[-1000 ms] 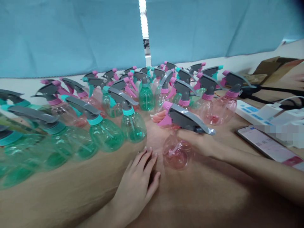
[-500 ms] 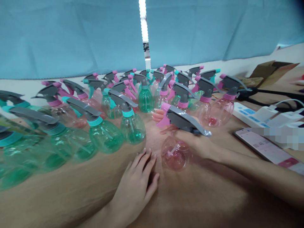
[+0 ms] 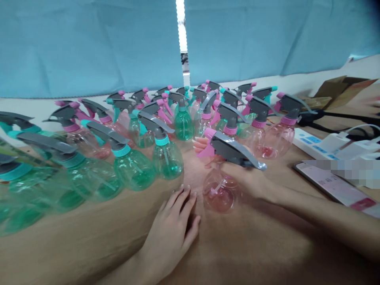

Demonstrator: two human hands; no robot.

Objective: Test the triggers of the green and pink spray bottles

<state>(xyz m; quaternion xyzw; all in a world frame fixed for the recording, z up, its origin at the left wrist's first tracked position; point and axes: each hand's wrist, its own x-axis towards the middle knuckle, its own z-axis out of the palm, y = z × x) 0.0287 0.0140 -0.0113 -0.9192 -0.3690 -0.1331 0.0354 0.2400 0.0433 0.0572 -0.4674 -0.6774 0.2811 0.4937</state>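
A pink spray bottle [image 3: 219, 198] stands on the table in front of me, with a grey and pink trigger head. My right hand [image 3: 237, 172] is around its neck just below the head, fingertips showing on the left; the head hides part of the grip. Lying palm down on the table, my left hand [image 3: 172, 225] is empty, with its fingers stretched out and the thumb apart. It rests just left of the pink bottle without touching it. Nearest beyond my left fingers is a green spray bottle [image 3: 168, 162] with a turquoise collar.
Several more green spray bottles [image 3: 135, 172] line the left side. Pink spray bottles [image 3: 263, 138] and green ones crowd the back. On the right lie a phone [image 3: 332, 190], a white power strip [image 3: 311, 142] with plugs, black cables and an open cardboard box [image 3: 341, 91].
The whole view has shifted slightly. Both hands and the pink spray bottle keep the same places relative to each other.
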